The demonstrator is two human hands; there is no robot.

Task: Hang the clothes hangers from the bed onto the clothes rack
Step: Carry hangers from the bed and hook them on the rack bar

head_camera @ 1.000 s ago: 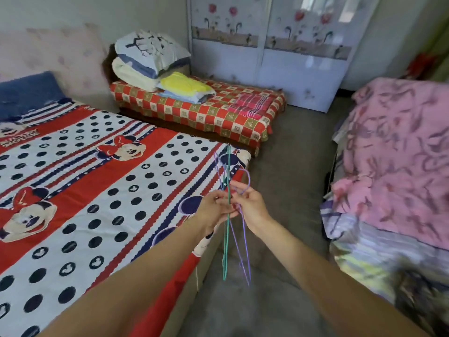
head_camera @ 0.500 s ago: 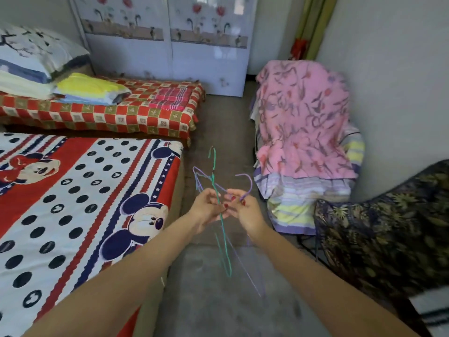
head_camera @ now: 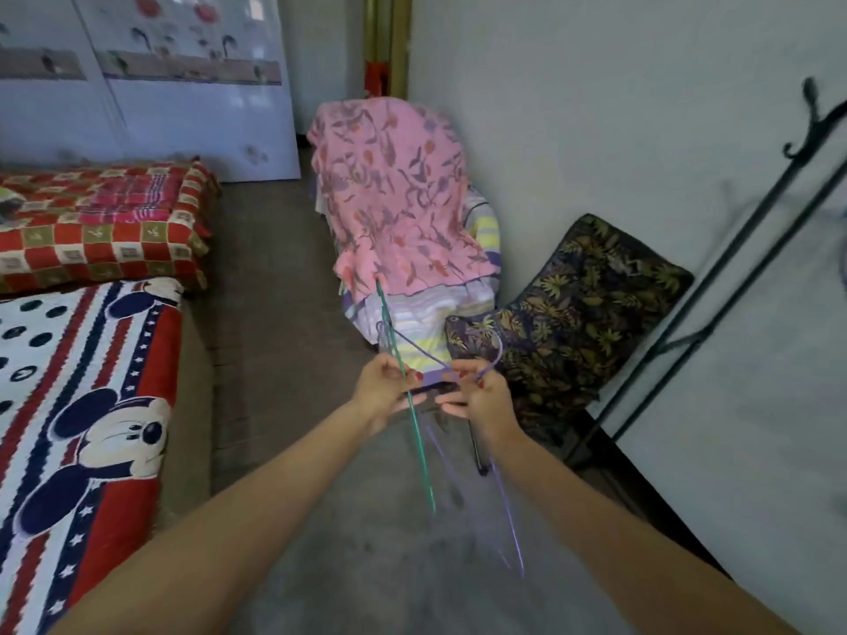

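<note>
Bed (head_camera: pixel 91 405) with the cartoon-mouse spread is sitting at the left; black clothes rack (head_camera: pixel 715 309) is leaning up the wall at the right, hook arms near its top. Between them: pink-blanket pile (head_camera: pixel 394 199) and a leaf-print cushion (head_camera: pixel 573 313) just beside it.

Both hands are meeting over the floor, off the bed and well short of the rack, working a small bunch of wire hangers. Left hand (head_camera: pixel 382 391) is pinching the green hanger (head_camera: pixel 415 428), fingers curled round its wire near the neck. Right hand (head_camera: pixel 481 394) is gripping the purple hangers (head_camera: pixel 508 520) just under their hooks, forefinger raised; the bodies are dangling below the wrists. Exact count is blurred, cannot tell.

Step looks like sorting the hangers while carrying them. To do it well: be untangling the hooks now, keeping all hooks facing one way, holding at the necks so the bodies are swinging free, then be lifting each hook over a rack arm one at a time.

No brand, label or readable writing is showing in this view
</note>
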